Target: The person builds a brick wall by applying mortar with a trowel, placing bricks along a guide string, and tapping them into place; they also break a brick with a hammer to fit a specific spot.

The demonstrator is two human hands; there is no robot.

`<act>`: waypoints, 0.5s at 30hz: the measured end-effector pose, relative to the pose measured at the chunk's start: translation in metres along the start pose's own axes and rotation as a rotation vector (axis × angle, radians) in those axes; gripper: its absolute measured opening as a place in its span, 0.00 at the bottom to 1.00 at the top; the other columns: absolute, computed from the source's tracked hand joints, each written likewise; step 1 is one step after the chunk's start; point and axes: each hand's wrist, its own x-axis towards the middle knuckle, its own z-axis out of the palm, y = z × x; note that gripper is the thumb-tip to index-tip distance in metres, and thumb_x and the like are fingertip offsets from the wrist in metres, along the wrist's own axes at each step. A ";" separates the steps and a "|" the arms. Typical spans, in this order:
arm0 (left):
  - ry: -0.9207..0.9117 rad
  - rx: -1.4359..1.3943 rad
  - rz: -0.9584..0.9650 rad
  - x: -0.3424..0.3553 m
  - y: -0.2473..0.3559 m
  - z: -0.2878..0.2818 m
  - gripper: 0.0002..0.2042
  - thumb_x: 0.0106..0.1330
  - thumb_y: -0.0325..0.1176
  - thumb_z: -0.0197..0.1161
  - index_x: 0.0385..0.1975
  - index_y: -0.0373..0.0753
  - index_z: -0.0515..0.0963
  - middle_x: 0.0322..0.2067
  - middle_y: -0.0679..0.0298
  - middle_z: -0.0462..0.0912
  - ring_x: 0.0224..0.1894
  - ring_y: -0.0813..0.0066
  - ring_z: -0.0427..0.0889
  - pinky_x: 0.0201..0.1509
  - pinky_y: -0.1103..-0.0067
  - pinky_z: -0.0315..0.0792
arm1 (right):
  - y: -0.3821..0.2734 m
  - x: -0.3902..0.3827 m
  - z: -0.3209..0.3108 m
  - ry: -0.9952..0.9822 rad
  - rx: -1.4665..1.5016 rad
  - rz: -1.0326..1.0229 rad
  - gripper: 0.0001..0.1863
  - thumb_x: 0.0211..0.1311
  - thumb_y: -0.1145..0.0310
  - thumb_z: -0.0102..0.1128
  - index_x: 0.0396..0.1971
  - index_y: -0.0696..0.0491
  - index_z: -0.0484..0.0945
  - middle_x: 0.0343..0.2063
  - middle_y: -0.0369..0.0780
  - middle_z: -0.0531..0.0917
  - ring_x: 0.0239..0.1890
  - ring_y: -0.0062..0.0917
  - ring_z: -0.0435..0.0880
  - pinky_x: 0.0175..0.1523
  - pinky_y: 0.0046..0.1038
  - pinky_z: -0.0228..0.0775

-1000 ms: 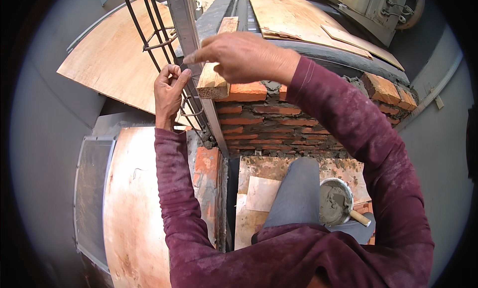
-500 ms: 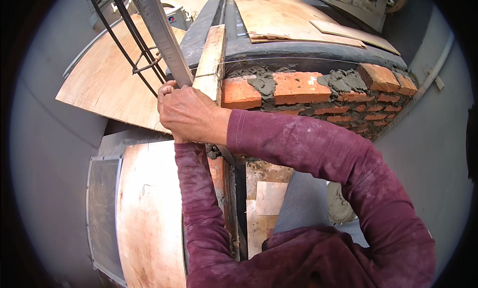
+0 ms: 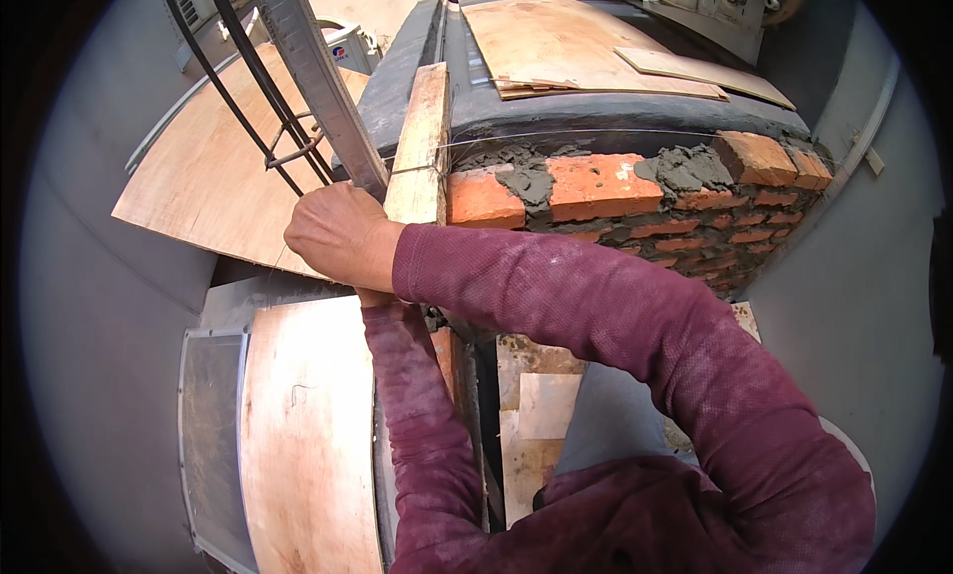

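Observation:
My right hand (image 3: 336, 231) is closed at the foot of the upright metal bar (image 3: 328, 98); what its fingers hold is hidden. Only the wrist of my left hand (image 3: 373, 296) shows beneath it, the fingers covered. Just right of the bar lies a wooden batten (image 3: 417, 147) with string wound round it. The thin line (image 3: 596, 130) stretches from there over a course of red bricks (image 3: 606, 187) with lumps of grey mortar (image 3: 690, 167). Steel rebars (image 3: 248, 118) with a bent tie stand left of the bar, above my hands.
Plywood sheets lie at left (image 3: 184, 177), lower left (image 3: 308, 435) and beyond the wall (image 3: 556, 48). A framed mesh panel (image 3: 211, 445) is at lower left. Grey walls (image 3: 99, 276) flank both sides. A stained board (image 3: 521, 455) lies beside my leg; air-conditioning units (image 3: 352, 48) sit at the back.
My right hand has come down and left from over the batten, covering my left hand, and its extended finger has curled in. The view has shifted, showing more of the wall's top.

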 end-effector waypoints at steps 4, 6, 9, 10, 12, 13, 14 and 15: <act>-0.026 0.053 -0.025 0.006 -0.002 -0.004 0.04 0.66 0.23 0.58 0.37 0.37 0.71 0.48 0.60 0.77 0.46 0.78 0.75 0.52 0.82 0.71 | 0.000 -0.005 -0.005 0.031 -0.053 -0.001 0.08 0.54 0.69 0.62 0.19 0.53 0.85 0.22 0.40 0.85 0.29 0.29 0.87 0.30 0.32 0.79; -0.052 0.017 -0.096 0.009 -0.012 0.001 0.04 0.67 0.23 0.58 0.37 0.37 0.71 0.48 0.60 0.77 0.46 0.78 0.75 0.52 0.81 0.71 | -0.002 -0.022 0.007 0.119 -0.167 0.000 0.11 0.54 0.66 0.59 0.31 0.56 0.86 0.24 0.42 0.85 0.27 0.35 0.86 0.39 0.52 0.79; -0.065 0.007 -0.159 0.029 -0.011 -0.022 0.04 0.67 0.24 0.57 0.38 0.36 0.71 0.49 0.59 0.77 0.46 0.78 0.75 0.53 0.81 0.71 | -0.015 -0.028 -0.001 0.297 -0.002 0.002 0.13 0.55 0.65 0.57 0.32 0.59 0.82 0.21 0.46 0.82 0.22 0.39 0.83 0.43 0.63 0.73; -0.073 0.016 -0.165 0.039 -0.003 -0.030 0.04 0.67 0.24 0.57 0.39 0.36 0.71 0.49 0.59 0.77 0.47 0.78 0.75 0.53 0.81 0.71 | -0.013 -0.028 -0.006 0.241 -0.032 -0.031 0.14 0.56 0.64 0.57 0.33 0.60 0.83 0.21 0.45 0.83 0.24 0.37 0.84 0.43 0.58 0.74; -0.101 0.009 -0.200 0.047 0.004 -0.034 0.04 0.68 0.24 0.57 0.39 0.36 0.71 0.49 0.59 0.77 0.47 0.77 0.75 0.53 0.81 0.72 | -0.009 -0.036 -0.006 0.209 -0.250 -0.042 0.11 0.55 0.61 0.60 0.25 0.51 0.85 0.25 0.39 0.84 0.33 0.30 0.81 0.42 0.41 0.68; -0.105 0.013 -0.211 0.053 0.009 -0.039 0.04 0.68 0.24 0.57 0.40 0.36 0.71 0.49 0.59 0.76 0.47 0.77 0.75 0.53 0.81 0.72 | -0.006 -0.036 -0.003 0.205 -0.256 -0.061 0.10 0.55 0.60 0.60 0.26 0.50 0.85 0.26 0.37 0.83 0.34 0.29 0.80 0.41 0.39 0.65; -0.117 0.018 -0.229 0.060 0.012 -0.046 0.04 0.68 0.24 0.57 0.40 0.36 0.71 0.49 0.59 0.76 0.47 0.77 0.75 0.53 0.81 0.72 | -0.001 -0.036 -0.004 0.201 -0.259 -0.077 0.10 0.55 0.59 0.60 0.26 0.48 0.85 0.27 0.35 0.83 0.35 0.28 0.79 0.41 0.37 0.62; -0.136 -0.018 -0.277 0.055 0.002 -0.037 0.04 0.68 0.24 0.56 0.40 0.36 0.71 0.50 0.59 0.76 0.47 0.77 0.76 0.54 0.81 0.72 | 0.011 -0.046 -0.004 0.156 -0.298 -0.078 0.10 0.55 0.58 0.60 0.26 0.47 0.85 0.28 0.34 0.83 0.37 0.27 0.78 0.41 0.35 0.59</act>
